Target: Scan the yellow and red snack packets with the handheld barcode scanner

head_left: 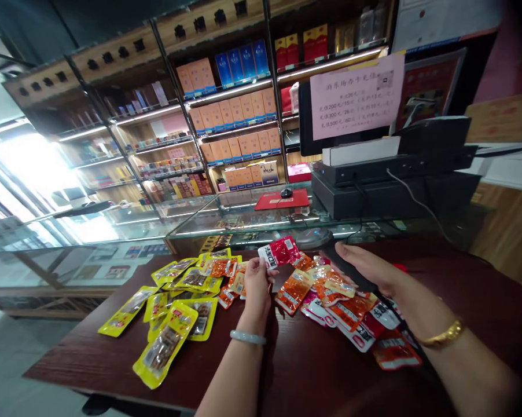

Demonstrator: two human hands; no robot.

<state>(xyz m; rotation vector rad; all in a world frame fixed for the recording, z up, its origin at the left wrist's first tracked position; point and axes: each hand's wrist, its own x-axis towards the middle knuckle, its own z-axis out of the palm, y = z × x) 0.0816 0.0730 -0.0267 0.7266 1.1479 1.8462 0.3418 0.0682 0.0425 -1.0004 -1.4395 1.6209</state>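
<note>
Between its fingertips my left hand (pixel 258 284) pinches a red and white snack packet (pixel 282 253), raised over the table's far side. My right hand (pixel 369 267) is wrapped round the dark handle of a barcode scanner (pixel 315 237), whose head points left at the packet. Below and beside the scanner lies a pile of orange, red and pink snack packets (pixel 345 310). To the left of my left hand several yellow snack packets (pixel 165 344) with clear windows are heaped. A few orange packets (pixel 228 295) lie between that heap and my left wrist.
Behind the dark wooden table (pixel 113 370) runs a glass counter (pixel 191 226) bearing a mouse on a red mat (pixel 282 200). A black cash register (pixel 395 179) and a pink notice (pixel 356 95) stand at right. Stocked shelves (pixel 239 113) line the wall.
</note>
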